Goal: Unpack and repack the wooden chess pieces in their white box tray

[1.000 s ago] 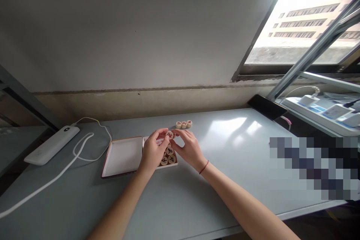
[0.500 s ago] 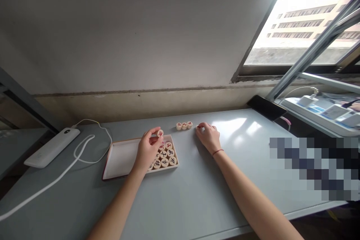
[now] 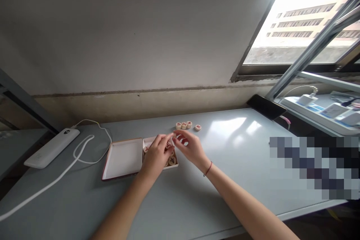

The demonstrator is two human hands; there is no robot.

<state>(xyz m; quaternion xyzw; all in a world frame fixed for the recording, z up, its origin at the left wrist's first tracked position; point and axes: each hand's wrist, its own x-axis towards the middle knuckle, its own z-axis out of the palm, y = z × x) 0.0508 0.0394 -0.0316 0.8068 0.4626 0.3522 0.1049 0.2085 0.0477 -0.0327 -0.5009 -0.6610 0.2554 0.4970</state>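
My left hand [image 3: 157, 152] rests over the right half of an open flat box [image 3: 125, 157], thumb and index finger apart, partly hiding the Chinese chess pieces [image 3: 172, 161] in it. My right hand [image 3: 190, 149] is at the box's upper right corner, its thumb and index finger pinched around a small pale piece [image 3: 174, 135], mostly hidden, apparently a Chinese chess piece. The fingertips of both hands meet there. Behind them on the desk stand three red-marked chess pieces [image 3: 184, 125] in a row, and a single red-marked piece [image 3: 198, 128] lies to their right.
A white power bank [image 3: 53, 146] with white cables [image 3: 53, 182] occupies the left of the desk. At the back right, a black tablet-like slab [image 3: 266, 107] leans by the metal frame. A power strip [image 3: 320, 114] with plugs sits further right. The wall borders the desk's back.
My right hand has let go of a piece beside the row and moved left to my left hand. My left hand, which held a piece up, has lowered and shifted right over the box.
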